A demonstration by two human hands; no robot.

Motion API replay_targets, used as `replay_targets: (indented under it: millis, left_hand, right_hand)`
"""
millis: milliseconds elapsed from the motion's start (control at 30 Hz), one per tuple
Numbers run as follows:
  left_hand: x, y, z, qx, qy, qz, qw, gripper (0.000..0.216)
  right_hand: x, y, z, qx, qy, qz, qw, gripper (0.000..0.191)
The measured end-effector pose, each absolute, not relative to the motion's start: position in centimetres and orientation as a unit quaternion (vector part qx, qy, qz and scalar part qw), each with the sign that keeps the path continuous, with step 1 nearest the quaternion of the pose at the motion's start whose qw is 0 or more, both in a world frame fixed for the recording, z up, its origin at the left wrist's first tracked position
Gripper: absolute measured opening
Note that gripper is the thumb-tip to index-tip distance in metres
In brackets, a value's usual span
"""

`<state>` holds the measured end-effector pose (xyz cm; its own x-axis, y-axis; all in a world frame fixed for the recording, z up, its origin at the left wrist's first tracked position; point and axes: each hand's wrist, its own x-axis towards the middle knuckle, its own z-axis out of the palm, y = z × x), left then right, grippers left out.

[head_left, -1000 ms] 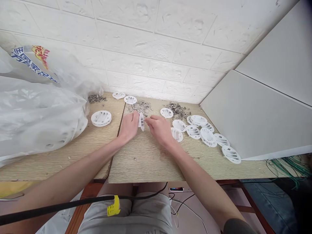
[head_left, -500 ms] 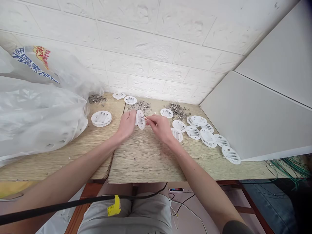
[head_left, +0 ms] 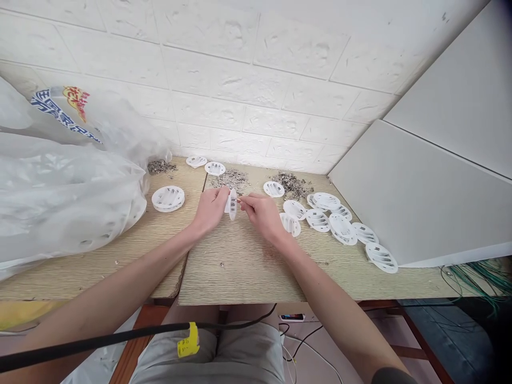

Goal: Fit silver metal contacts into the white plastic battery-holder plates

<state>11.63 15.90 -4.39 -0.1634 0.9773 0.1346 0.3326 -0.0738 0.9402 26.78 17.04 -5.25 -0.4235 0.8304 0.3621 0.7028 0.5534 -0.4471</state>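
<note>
While the left hand (head_left: pixel 212 208) grips the disc (head_left: pixel 233 205) at its left side, the right hand (head_left: pixel 262 213) pinches narrowly a thin tip (head_left: pixel 239 200), too small to make out, just beside the slotted face. Nearly edge-on over the table (head_left: pixel 240 272), the disc has its long axis upright, face rightward. Metal bits (head_left: pixel 294 185) lie before the white wall (head_left: pixel 224 80).

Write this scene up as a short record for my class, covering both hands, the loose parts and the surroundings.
Left hand: holds a white slotted disc on edge
Right hand: fingers pinched beside that disc; grip contents too small to identify
Right side: more white discs, some overlapping
Near wall: heap of small metallic-looking pieces
Left side: translucent plastic bag
</note>
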Motion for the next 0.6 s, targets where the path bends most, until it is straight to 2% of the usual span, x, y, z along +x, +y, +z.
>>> replay_targets:
  millis: [400, 467, 600]
  left_hand:
    - [11.94, 15.99, -4.99, 0.565, 0.585, 0.479, 0.329, 0.035]
    - [11.86, 16.13, -5.04, 0.557, 0.579, 0.484, 0.346, 0.035]
    - [11.67, 16.44, -5.06, 0.549, 0.571, 0.505, 0.342, 0.034]
  right_hand:
    - [26.3, 16.76, -5.48, -0.49, -0.833, 0.042, 0.254, 0.027]
    - [26.44, 16.87, -5.22, -0.486, -0.829, 0.071, 0.269, 0.026]
    - [26.78, 17.08, -4.64, -0.482, -0.79, 0.203, 0.321, 0.019]
